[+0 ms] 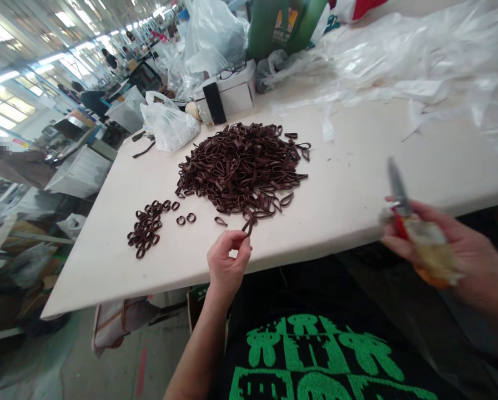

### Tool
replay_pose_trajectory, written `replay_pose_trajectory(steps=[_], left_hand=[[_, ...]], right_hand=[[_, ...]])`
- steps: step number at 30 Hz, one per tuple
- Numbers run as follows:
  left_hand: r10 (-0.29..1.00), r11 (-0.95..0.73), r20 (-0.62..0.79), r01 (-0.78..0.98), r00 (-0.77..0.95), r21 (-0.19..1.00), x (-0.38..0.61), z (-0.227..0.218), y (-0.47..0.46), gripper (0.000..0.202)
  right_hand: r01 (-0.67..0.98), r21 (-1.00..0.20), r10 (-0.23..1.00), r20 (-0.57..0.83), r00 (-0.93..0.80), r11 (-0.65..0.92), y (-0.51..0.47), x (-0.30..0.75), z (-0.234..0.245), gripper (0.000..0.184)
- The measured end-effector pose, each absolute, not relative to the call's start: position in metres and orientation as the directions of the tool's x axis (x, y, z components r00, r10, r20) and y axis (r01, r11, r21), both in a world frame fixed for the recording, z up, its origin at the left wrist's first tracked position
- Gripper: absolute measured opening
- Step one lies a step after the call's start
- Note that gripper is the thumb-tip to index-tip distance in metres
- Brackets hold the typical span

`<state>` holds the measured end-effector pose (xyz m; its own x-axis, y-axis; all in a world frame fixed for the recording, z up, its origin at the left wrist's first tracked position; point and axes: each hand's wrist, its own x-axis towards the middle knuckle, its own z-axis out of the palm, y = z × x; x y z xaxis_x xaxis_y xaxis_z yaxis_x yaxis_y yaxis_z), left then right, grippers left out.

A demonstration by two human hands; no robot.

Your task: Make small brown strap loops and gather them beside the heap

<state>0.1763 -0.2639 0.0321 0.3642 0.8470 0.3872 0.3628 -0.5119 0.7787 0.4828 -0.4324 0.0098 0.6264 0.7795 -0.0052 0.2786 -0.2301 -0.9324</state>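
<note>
My left hand [227,260] pinches one dark brown loop [247,226] at the near edge of a large pile of brown loops [242,166] on the white table [357,189]. A smaller heap of shorter brown rings [147,226] lies to the left, with two loose rings [186,219] beside it. Off the table's front edge at the right, my right hand [436,250] is closed around a pair of scissors [398,191] with red and orange handles, the blade pointing up; this hand is blurred.
A white plastic bag [169,125], a white box [232,91] with a black phone leaning on it, and clear plastic sheeting [398,55] crowd the far side. Green bags stand at the back. Other workers and tables show far left.
</note>
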Motion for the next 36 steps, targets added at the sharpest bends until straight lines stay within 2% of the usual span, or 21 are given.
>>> replay_pose_trajectory(steps=[2,4,7,10,13,18,25,31,36], left_hand=[[0.788,-0.604,0.463,0.363,0.406,0.709,0.181,0.036,-0.270,0.007],[0.734,-0.673,0.517,0.378,0.440,0.635,0.185,0.040,-0.274,0.009],[0.687,-0.726,0.554,0.398,0.471,0.561,0.187,0.042,-0.278,0.011],[0.659,-0.752,0.583,0.400,0.475,0.523,0.188,0.039,-0.278,0.011],[0.631,-0.775,0.617,0.381,0.469,0.504,0.189,0.035,-0.278,0.011],[0.584,-0.811,0.666,0.362,0.464,0.460,0.192,0.029,-0.277,0.013],[0.508,-0.860,0.708,0.343,0.491,0.379,0.195,0.026,-0.279,0.013],[0.471,-0.877,0.723,0.359,0.505,0.320,0.195,0.019,-0.279,0.013],[0.448,-0.886,0.733,0.365,0.513,0.286,0.196,0.013,-0.279,0.014]], right_hand=[[0.211,-0.943,0.850,-0.116,0.514,-0.257,-0.430,0.455,0.012,0.081],[0.106,-0.967,0.894,-0.170,0.414,-0.233,-0.426,0.434,0.013,0.081],[-0.188,-0.966,0.963,-0.211,0.168,-0.179,-0.421,0.410,0.013,0.074],[-0.445,-0.875,0.980,-0.146,-0.139,-0.193,-0.422,0.391,0.009,0.068],[-0.582,-0.784,0.956,-0.046,-0.290,-0.214,-0.427,0.375,0.003,0.060],[-0.684,-0.689,0.938,0.016,-0.345,-0.240,-0.429,0.361,-0.008,0.058],[-0.773,-0.543,0.929,-0.042,-0.367,-0.329,-0.424,0.355,-0.010,0.057],[-0.839,-0.395,0.913,-0.003,-0.407,-0.375,-0.419,0.351,-0.005,0.058],[-0.851,-0.352,0.915,-0.038,-0.402,-0.389,-0.417,0.349,-0.002,0.057]])
